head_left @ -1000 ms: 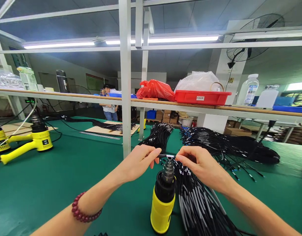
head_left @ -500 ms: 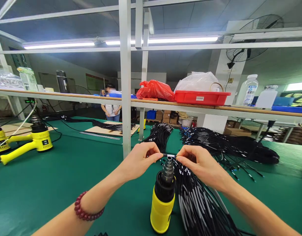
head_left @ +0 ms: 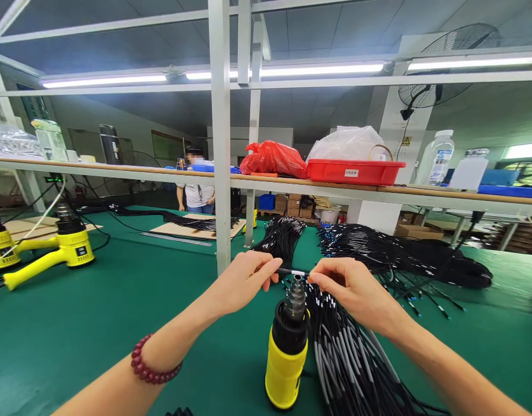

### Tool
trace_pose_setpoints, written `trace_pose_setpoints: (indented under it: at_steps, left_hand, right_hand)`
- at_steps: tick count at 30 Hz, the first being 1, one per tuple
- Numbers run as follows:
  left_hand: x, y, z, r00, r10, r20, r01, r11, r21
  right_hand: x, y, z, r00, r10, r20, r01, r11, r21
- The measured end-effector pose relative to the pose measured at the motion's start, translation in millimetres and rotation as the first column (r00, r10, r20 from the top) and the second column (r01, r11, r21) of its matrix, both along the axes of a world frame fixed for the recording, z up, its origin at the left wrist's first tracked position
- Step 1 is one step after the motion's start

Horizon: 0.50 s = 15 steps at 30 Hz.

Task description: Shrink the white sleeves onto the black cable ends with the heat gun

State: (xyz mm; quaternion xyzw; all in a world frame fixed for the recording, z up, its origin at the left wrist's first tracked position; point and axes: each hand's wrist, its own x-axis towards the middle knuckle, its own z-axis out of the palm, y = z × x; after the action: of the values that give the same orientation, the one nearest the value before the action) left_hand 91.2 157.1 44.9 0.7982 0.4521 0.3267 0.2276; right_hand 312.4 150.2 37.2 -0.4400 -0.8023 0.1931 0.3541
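Pinching one black cable (head_left: 285, 270) between both my hands, left (head_left: 244, 283) and right (head_left: 350, 287), I hold its white sleeve (head_left: 297, 273) just above the upright heat gun's nozzle (head_left: 296, 300).

The lower ends of the cable bundle (head_left: 352, 358) run out of view.

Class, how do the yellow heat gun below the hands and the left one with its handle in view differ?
The near gun has its nozzle just under a held cable; the left gun has nothing held over it. The left gun's handle shows; the near gun's does not. Both are yellow and black, nozzle up.
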Motion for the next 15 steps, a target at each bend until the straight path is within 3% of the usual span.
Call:
trace_pose_setpoints:
  at_steps: [15]
  left_hand:
    - [5.1, -1.4, 3.1, 0.999, -0.002, 0.054, -0.002, 0.998, 0.061]
  right_hand:
    - [3.8, 4.3, -2.1, 0.999, -0.008, -0.039, 0.007, 1.000, -0.011]
